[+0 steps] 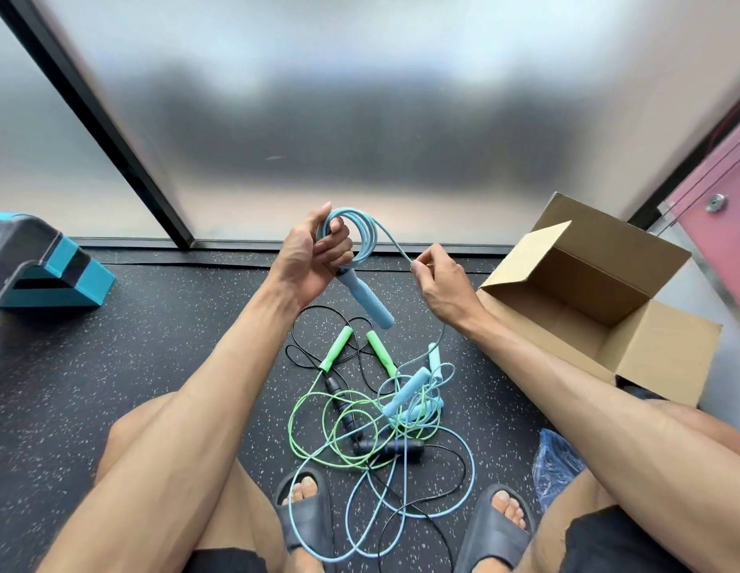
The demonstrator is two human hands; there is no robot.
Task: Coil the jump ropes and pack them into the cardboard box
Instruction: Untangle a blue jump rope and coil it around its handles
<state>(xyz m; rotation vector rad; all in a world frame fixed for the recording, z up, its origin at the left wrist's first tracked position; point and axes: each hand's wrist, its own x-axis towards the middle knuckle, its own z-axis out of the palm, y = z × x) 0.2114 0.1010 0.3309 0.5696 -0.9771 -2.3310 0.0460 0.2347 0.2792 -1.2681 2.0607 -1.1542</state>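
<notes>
There's the left hand (308, 258), fingers curled tight round the coiled blue jump rope (362, 237), handle (368, 299) dangling below; right hand (438, 283) pinches the loose strand, which slips behind the wrist into the floor tangle (360, 423), hard to trace; cardboard box (583, 279) open, far right

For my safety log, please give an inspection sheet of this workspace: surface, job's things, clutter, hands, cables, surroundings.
Surface: dark speckled floor.
Job's things: blue rope partly coiled in hand; green rope and black rope tangled on the floor; cardboard box open, no rope seen inside.
Clutter: blue plastic bag by the right leg.
Hands: left hand grips the coil and handle; right hand pinches the loose strand.
Cables: nothing seen.
Surroundings: frosted glass wall ahead; teal step platform at left.
</notes>
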